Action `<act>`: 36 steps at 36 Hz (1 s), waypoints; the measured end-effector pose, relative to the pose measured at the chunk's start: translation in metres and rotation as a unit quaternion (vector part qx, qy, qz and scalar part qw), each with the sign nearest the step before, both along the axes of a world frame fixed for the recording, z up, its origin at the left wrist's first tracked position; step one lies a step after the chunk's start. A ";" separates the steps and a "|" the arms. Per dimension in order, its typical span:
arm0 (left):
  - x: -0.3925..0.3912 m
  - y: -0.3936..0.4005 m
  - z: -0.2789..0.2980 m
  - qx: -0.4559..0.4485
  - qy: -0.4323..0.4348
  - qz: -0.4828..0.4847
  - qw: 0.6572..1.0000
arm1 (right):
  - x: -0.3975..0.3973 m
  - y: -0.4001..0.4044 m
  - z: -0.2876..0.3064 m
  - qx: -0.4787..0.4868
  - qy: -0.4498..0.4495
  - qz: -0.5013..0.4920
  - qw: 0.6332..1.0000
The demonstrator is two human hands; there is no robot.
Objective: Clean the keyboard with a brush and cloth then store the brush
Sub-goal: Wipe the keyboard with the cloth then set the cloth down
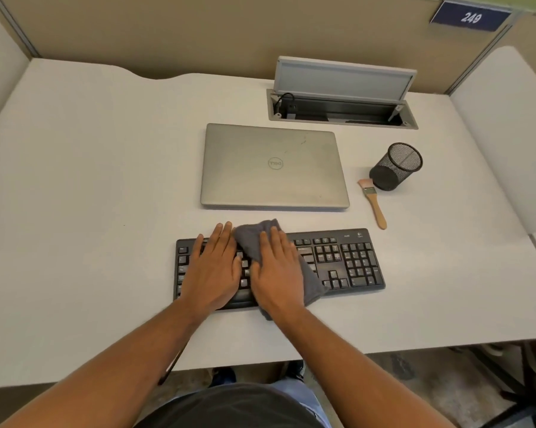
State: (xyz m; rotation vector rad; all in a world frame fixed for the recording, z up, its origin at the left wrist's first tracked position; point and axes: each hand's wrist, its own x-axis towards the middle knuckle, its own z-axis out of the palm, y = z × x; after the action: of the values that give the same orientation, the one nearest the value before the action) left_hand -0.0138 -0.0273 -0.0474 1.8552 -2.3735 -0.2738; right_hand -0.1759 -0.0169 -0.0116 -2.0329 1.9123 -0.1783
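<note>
While left hand (212, 267) lies flat on keyboard (347, 261) | right hand (277, 270) presses grey cloth (251, 239), fingers straight | brush (373, 202) beside mesh cup (396, 166)

Both hands and the grey cloth (247, 239) hide the keyboard's (347, 261) left and middle keys. Key legends are too small to read. The tabletop (90, 180) runs off the left edge.

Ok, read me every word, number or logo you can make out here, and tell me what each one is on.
"249": white digits on the blue sign atop the partition.
"DELL": round logo, seen upside down, on the closed laptop lid.
Keyboard: the logo and small print at its top right corner, and the key legends, are too small to read.
Nothing else carries text.
</note>
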 end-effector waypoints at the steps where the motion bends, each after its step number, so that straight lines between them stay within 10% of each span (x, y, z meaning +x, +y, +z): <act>1: 0.000 0.000 0.000 -0.001 0.004 -0.001 1.000 | 0.002 0.001 0.000 -0.001 -0.001 0.010 1.000; 10: 0.001 0.001 0.001 -0.002 -0.006 -0.005 1.000 | -0.093 -0.013 0.009 -0.017 0.006 -0.162 0.987; 23: 0.004 -0.002 -0.004 0.000 -0.002 -0.022 1.000 | 0.003 0.004 0.009 0.003 -0.034 0.022 0.999; 36: 0.000 0.000 0.002 0.001 -0.004 -0.001 1.000 | -0.057 0.019 0.002 -0.038 -0.015 -0.085 0.996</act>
State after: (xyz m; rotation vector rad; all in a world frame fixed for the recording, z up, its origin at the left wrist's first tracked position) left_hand -0.0139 -0.0272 -0.0458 1.8590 -2.3807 -0.2693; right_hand -0.2332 0.0018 -0.0097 -1.9017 2.0881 -0.3265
